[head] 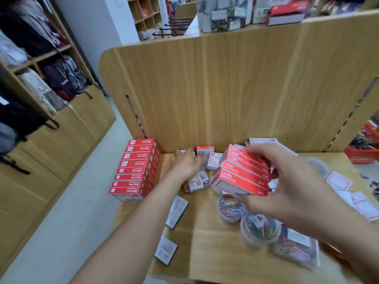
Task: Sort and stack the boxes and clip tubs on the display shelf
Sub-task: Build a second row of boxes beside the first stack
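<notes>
My right hand [287, 181] grips a bundle of several red boxes [244, 173], held above the wooden display shelf [215, 253]. My left hand [187, 163] reaches out flat, fingers apart, over small white-and-red boxes [212, 159] near the back panel. A neat row of several red boxes [135, 171] stands at the shelf's left edge. Round clear tubs of coloured clips [230, 208] [259, 230] sit below my right hand, beside a rectangular clip tub [295, 247].
Two small dark-edged white boxes [177, 212] [166, 250] lie at the shelf's front left. White label packs [339, 182] spread to the right. A tall wooden back panel [205, 95] closes the rear. The floor drops away on the left.
</notes>
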`<state>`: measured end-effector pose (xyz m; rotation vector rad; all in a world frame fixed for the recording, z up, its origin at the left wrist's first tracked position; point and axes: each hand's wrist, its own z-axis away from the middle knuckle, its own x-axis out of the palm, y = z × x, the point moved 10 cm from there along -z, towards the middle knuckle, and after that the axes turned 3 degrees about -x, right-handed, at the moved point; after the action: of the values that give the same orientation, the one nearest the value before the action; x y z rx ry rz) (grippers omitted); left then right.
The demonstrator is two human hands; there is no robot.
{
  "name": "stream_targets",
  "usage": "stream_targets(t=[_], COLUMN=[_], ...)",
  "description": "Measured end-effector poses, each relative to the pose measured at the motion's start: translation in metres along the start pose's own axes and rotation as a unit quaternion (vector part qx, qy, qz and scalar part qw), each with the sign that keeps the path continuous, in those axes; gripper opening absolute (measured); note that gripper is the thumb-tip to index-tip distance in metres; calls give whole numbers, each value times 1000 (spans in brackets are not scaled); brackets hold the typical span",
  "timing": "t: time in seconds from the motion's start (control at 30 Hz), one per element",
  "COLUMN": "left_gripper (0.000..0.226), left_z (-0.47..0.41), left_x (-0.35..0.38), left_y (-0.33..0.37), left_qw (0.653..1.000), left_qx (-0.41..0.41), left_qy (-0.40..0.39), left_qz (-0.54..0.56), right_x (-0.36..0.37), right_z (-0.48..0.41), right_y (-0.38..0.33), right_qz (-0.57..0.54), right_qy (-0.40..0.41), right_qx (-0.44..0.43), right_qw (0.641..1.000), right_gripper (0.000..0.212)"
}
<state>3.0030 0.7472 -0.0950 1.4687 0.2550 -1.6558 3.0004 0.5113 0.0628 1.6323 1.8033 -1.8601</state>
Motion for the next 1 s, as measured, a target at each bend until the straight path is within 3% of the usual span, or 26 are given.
stream_targets(t=[0.1,0.2,0.43,0.57,0.63,0.7,0.83,0.9,1.0], left_gripper=[72,52,49,57,43,37,27,25,32], left_z=[4,18,56,97,125,149,126,92,48], left_x=[9,9,11,-22,-48,-85,-154,-157,-144], left_y=[5,4,11,17,9,-14,-111,-142,-162], left_qw=[999,1000,998,986,977,965,924,914,937], left_qx=[24,10,35,114,185,228,114,49,5], left_qy=[-7,11,21,77,94,110,209,182,118], left_qz=[-35,-14,-52,-92,-46,72,299,359,330], right_x=[-6,5,81,132,153,172,200,210,217], right_z=[-35,-71,-145,-168,-173,-175,-173,-173,-173], right_y=[9,10,5,13,13,11,9,9,9], right_qz=[-59,-83,-6,75,111,138,253,299,297], right_qy=[-29,-48,-96,-124,-135,-141,-147,-146,-141], right_qx=[13,16,4,8,0,-7,-4,-2,4], right_qw=[998,995,995,989,985,980,956,943,944], right_gripper=[52,52,66,66,65,63,63,61,61])
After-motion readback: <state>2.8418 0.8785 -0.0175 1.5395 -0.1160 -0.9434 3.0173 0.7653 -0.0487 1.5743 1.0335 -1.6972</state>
